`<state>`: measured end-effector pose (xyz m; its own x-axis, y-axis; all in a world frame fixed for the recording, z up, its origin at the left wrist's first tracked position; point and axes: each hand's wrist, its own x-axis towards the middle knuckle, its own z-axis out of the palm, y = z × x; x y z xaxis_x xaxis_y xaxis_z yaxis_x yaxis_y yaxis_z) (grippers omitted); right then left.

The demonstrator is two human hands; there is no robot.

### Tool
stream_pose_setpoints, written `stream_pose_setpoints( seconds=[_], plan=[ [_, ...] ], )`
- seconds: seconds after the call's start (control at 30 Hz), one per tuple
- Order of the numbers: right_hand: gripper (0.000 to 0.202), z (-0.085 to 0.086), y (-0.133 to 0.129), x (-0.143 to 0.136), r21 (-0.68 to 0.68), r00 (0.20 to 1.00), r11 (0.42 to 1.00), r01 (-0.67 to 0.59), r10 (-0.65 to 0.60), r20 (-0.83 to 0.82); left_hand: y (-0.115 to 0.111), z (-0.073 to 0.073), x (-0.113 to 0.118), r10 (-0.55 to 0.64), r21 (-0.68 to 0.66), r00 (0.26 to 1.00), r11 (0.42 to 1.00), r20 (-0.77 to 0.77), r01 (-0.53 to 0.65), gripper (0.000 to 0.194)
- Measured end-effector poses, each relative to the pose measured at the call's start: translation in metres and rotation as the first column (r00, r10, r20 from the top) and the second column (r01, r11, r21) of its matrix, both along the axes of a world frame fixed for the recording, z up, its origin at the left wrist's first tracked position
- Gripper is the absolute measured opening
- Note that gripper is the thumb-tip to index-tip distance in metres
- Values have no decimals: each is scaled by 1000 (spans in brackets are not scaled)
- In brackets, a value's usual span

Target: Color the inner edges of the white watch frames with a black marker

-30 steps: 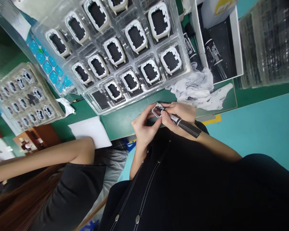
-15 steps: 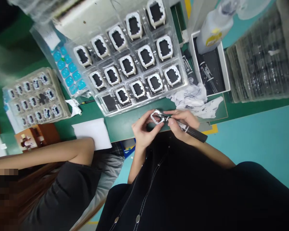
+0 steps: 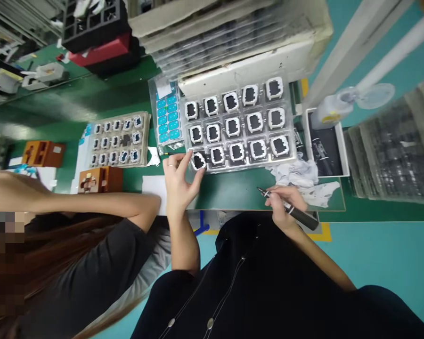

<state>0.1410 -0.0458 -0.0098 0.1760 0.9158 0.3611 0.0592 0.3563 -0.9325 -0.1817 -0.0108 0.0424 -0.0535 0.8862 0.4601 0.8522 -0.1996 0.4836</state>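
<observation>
Pinching a frame (image 3: 194,162) by its edges, the left hand (image 3: 178,187) is at the near-left corner pocket of the tray (image 3: 247,166), not let go yet. Right hand (image 3: 283,211) grips an uncapped marker (image 3: 305,218) off the tray's near side, tip touching nothing. Every other pocket's filled, so only that corner looks unfinished. Can't tell which ones carry ink.

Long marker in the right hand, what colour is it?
The long, round marker is mostly black; head view.
</observation>
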Motion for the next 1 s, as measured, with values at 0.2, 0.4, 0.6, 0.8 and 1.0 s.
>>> stream_pose_setpoints(
  seconds=[0.2, 0.4, 0.6, 0.8, 1.0],
  plan=[
    [21, -8, -5, -3, -31, 998, 998, 63, -62, 30, 8, -4, 5, -23, -103, 1000, 994, -11, 22, 60],
    [37, -16, -27, 45, 380, 906, 899, 219, -332, 263, -3, -20, 18, 136, 61, 984, 988, 117, -144, 59],
    [28, -34, -17, 154, 278, 595, 678, 681, -733, 331, -50, -60, 39, 400, 195, 832, 846, 384, -496, 35],
    [36, -78, 39, 214, -78, 517, 806, 587, -300, 802, -70, -82, 38, 496, 55, 772, 827, 396, -560, 39],
    [48, -113, 113, 210, -378, 408, 782, 496, 174, 896, -68, -89, 30, 480, 62, 824, 852, 302, -519, 37]
  ],
)
